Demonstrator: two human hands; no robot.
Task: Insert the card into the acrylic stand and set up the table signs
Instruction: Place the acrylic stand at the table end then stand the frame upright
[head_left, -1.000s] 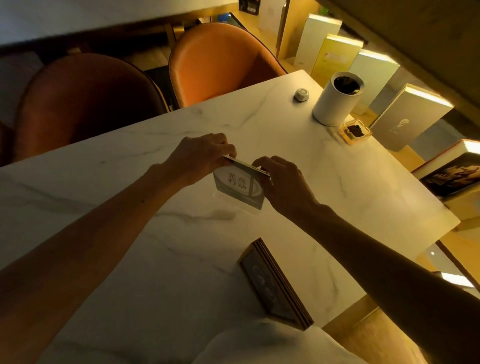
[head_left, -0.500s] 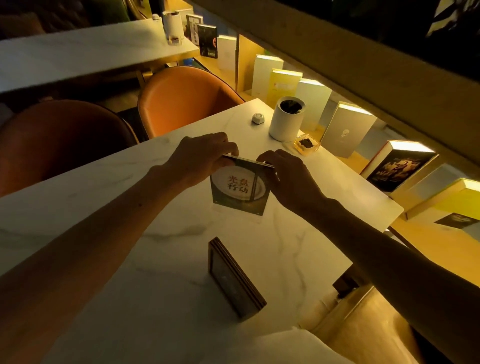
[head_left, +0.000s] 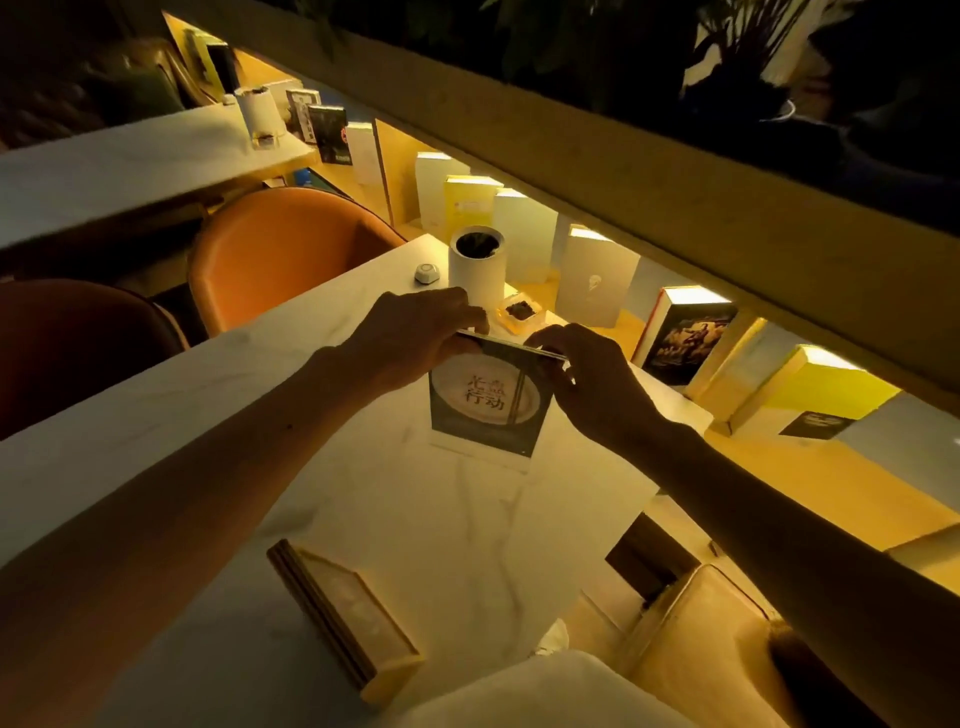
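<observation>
A clear acrylic stand (head_left: 483, 452) stands upright on the white marble table (head_left: 415, 519). In it sits a dark card (head_left: 488, 400) printed with a pale round plate and Chinese characters. My left hand (head_left: 415, 338) pinches the card's top left corner. My right hand (head_left: 587, 379) grips its top right corner and side. The stand's clear base shows just below the card's lower edge.
A stack of dark framed cards (head_left: 343, 618) lies near the front edge. A white cylindrical holder (head_left: 475, 270), a small white puck (head_left: 427, 273) and an amber dish (head_left: 519, 312) stand behind the sign. Orange chairs (head_left: 280, 254) sit at left, lit books (head_left: 597, 280) at right.
The view has tilted up, so the card faces me more fully. Both hands stay on the card's top edge, and the card appears to sit lower in the stand.
</observation>
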